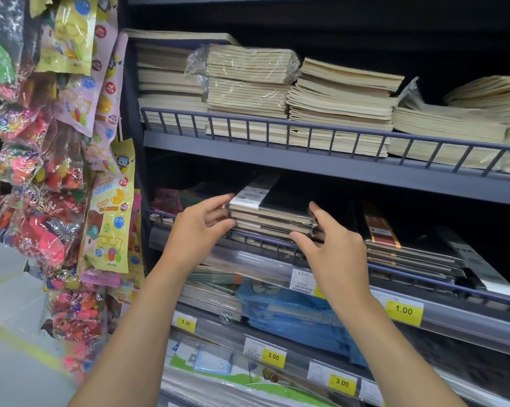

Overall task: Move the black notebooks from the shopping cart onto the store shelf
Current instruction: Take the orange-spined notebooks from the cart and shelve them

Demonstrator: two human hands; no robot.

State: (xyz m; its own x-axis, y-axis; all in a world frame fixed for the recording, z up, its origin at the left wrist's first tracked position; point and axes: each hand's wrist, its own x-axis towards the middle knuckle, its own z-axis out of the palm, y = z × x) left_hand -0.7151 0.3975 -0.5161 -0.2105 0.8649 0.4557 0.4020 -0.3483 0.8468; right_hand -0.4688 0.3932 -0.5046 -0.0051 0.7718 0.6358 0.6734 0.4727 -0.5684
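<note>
Cream notebook stacks (336, 113) are piled on the shelf above, and toy packets (71, 171) are hung at the left. Just above the middle shelf's wire rail (409, 274), beside darker stacks (409, 254) at right, wrapped black notebooks (277, 212) are gripped at both ends by the left hand (200, 227) and right hand (333, 254), page edges turned near; the long axis cannot be told.

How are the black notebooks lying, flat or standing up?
Flat: the black notebooks lie stacked, covers up, page edges facing out. The left hand and right hand grip the stack's ends.

Black, cream and yellow mostly
The black notebooks (289, 198) have a white barcode band, upper stacks (247, 92) are cream, price tags (404, 311) yellow.
</note>
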